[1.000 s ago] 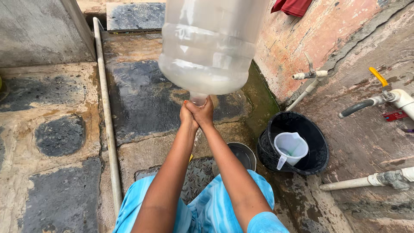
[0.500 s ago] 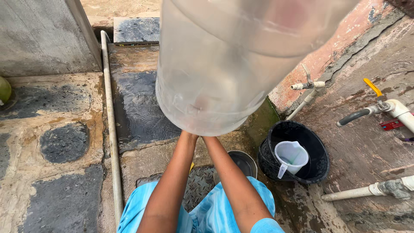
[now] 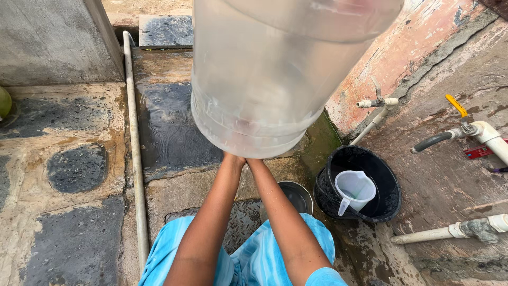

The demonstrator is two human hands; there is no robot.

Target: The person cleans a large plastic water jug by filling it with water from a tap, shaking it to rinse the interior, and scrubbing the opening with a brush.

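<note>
A big clear plastic water jug point(image 3: 275, 74) hangs neck-down in front of me and fills the upper middle of the head view. Both my forearms reach up to its lower end. My left hand point(image 3: 235, 158) and my right hand point(image 3: 255, 161) sit close together at the jug's neck. Only the wrists show. The fingers are hidden behind the jug's cloudy wall, where a faint pink blur marks them. The jug rests on nothing else, so both hands carry it. My blue striped clothing point(image 3: 254, 259) shows below the arms.
A black bucket point(image 3: 389, 198) holding a white measuring jug point(image 3: 355, 188) stands at the right, with a steel pot point(image 3: 297, 196) beside it. Taps point(image 3: 378, 101) and white pipes point(image 3: 476, 130) run along the right wall. A thin pipe point(image 3: 135, 143) crosses the wet concrete floor at the left.
The jug has come up closer to the camera and looks much larger. It now covers my hands, which were plainly clasped on its neck a second ago.
</note>
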